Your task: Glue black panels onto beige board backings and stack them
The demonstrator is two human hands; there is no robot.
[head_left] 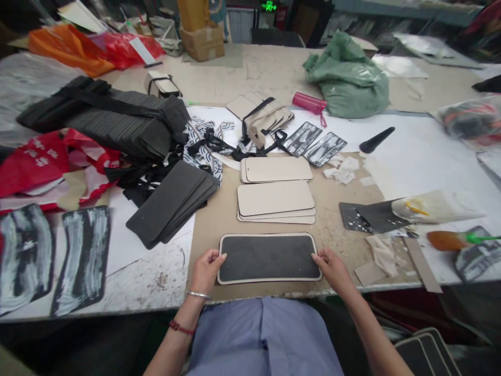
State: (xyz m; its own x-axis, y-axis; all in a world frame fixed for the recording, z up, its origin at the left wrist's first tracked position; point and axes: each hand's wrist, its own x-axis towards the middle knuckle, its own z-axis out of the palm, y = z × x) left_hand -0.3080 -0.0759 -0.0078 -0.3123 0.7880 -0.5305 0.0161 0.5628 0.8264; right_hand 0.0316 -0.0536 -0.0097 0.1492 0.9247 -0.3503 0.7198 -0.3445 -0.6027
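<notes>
A dark grey rounded panel with a beige border (pixel 270 257) lies at the table's front edge, in front of my body. My left hand (pixel 206 269) pinches its left end, thumb on top. At the opposite end my right hand (pixel 332 266) grips it the same way; the fingers beneath are partly hidden. Just beyond the panel are two small stacks of beige rounded panels, a nearer stack (pixel 276 198) and a farther stack (pixel 277 169). Fanned out to the left lie several plain dark grey panels (pixel 172 203).
Glue-streaked dark panels (pixel 83 256) lie at far left, below a strapped bundle of dark panels (pixel 125 120). Right of centre are a glue-spotted plate (pixel 354 216), a whitish bottle (pixel 438 206) and an orange-brown bottle (pixel 446 240). A green bag (pixel 348 78) and pink pouch (pixel 307 102) sit farther back.
</notes>
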